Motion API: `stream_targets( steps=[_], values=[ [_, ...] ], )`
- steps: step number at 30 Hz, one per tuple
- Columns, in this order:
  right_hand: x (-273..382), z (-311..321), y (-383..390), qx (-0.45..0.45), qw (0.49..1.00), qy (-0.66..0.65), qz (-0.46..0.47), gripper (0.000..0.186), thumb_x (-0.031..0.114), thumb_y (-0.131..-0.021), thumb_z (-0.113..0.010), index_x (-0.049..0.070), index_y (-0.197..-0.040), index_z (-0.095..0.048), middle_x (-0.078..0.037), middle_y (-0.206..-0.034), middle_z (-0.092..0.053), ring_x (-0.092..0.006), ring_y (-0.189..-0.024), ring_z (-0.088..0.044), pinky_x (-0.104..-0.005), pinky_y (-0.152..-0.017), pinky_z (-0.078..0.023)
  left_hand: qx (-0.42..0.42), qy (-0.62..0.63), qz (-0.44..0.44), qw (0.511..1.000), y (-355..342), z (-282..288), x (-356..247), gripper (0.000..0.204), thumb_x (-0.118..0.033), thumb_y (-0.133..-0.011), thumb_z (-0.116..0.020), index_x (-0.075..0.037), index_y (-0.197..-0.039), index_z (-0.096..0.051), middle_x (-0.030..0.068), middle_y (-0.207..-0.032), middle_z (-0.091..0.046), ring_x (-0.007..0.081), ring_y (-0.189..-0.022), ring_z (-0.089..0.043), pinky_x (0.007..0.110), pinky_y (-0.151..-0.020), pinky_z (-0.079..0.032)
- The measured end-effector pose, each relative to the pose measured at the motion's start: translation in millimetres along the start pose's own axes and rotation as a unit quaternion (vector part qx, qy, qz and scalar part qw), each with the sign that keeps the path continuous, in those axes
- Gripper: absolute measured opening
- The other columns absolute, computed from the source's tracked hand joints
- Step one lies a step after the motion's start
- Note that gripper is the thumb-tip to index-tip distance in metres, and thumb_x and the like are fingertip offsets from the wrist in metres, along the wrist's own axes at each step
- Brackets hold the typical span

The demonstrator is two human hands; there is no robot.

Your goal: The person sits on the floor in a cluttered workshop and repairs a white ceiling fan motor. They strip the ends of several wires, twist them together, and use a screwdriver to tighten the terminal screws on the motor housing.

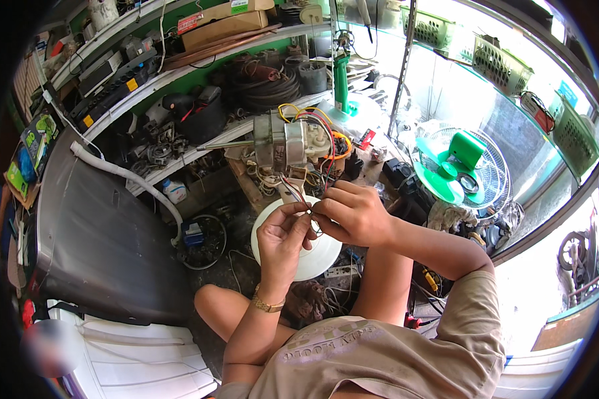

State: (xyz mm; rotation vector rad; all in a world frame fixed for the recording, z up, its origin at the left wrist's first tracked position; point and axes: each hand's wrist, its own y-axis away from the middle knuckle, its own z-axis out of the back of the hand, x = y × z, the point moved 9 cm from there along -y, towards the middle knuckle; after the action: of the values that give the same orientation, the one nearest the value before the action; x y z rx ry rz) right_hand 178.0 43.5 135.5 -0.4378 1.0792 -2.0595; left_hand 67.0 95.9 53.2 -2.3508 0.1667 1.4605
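A metal fan motor [276, 143] with coloured wires at its top stands on a pale stem over a round white base [269, 246] in front of me. Thin dark and red wires [297, 189] hang from the motor down to my fingers. My left hand [283, 239] pinches these wires from the left, thumb and forefinger closed on them. My right hand [346, 213], fingers curled, grips the wires from the right, just beside my left fingertips. The exact point where the wire ends meet is too small to make out.
Shelves [193, 153] hold coiled cable [259, 86], tools and parts. A green and white fan head [459, 173] lies at the right, under green baskets [499, 63]. A dark metal panel [100, 239] and white plastic lid [133, 352] are at the left.
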Motion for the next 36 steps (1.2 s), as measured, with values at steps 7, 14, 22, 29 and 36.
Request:
stream_targets(
  steps=[7, 14, 22, 29, 36],
  values=[
    [-40, -79, 55, 0.107, 0.582, -0.605, -0.533, 0.023, 0.02, -0.096, -0.05, 0.005, -0.079, -0.056, 0.002, -0.058, -0.048, -0.0077, -0.046, -0.041, -0.0236, -0.041, -0.029, -0.014, -0.059, -0.053, 0.997, -4, 3, 2, 0.01, -0.004, -0.094, -0.064, -0.002, -0.103, -0.067, -0.0001, -0.08, -0.068, 0.0035, -0.065, -0.06, 0.017, -0.053, -0.044],
    [-43, -33, 25, 0.147, 0.837, -0.38, -0.366, 0.023, 0.029, -0.09, -0.066, 0.007, -0.096, -0.062, -0.002, -0.067, -0.057, -0.014, -0.054, -0.053, -0.0258, -0.048, -0.041, -0.006, -0.066, -0.047, 0.997, -5, 1, -10, 0.008, -0.006, -0.093, -0.065, -0.001, -0.1, -0.067, -0.0002, -0.078, -0.067, 0.0034, -0.065, -0.06, 0.016, -0.053, -0.044],
    [2, -3, 3, 0.053, 0.992, 0.109, 0.022, 0.021, 0.018, -0.073, -0.073, 0.009, -0.083, -0.058, -0.001, -0.068, -0.052, -0.0173, -0.062, -0.056, -0.0317, -0.051, -0.049, -0.003, -0.061, -0.046, 0.997, -4, -3, -6, 0.009, -0.006, -0.093, -0.066, -0.001, -0.101, -0.067, -0.0002, -0.077, -0.066, 0.0032, -0.065, -0.06, 0.017, -0.053, -0.043],
    [-36, -59, 38, 0.169, 0.72, -0.537, -0.405, 0.026, 0.027, -0.1, -0.05, 0.007, -0.084, -0.053, 0.0, -0.056, -0.046, -0.0115, -0.047, -0.044, -0.0263, -0.042, -0.033, -0.003, -0.112, -0.077, 0.991, -5, 4, -10, 0.01, -0.005, -0.094, -0.065, 0.0, -0.102, -0.066, -0.0003, -0.079, -0.066, 0.0018, -0.065, -0.058, 0.016, -0.054, -0.044],
    [-4, 4, 0, 0.071, 0.995, 0.066, 0.012, 0.019, 0.025, -0.089, -0.065, 0.01, -0.101, -0.063, -0.001, -0.069, -0.051, -0.0178, -0.06, -0.055, -0.0285, -0.049, -0.046, -0.002, -0.115, -0.068, 0.991, -1, 6, -12, 0.012, -0.007, -0.093, -0.067, 0.001, -0.101, -0.066, 0.0004, -0.078, -0.067, 0.0036, -0.066, -0.061, 0.017, -0.054, -0.043]
  ],
)
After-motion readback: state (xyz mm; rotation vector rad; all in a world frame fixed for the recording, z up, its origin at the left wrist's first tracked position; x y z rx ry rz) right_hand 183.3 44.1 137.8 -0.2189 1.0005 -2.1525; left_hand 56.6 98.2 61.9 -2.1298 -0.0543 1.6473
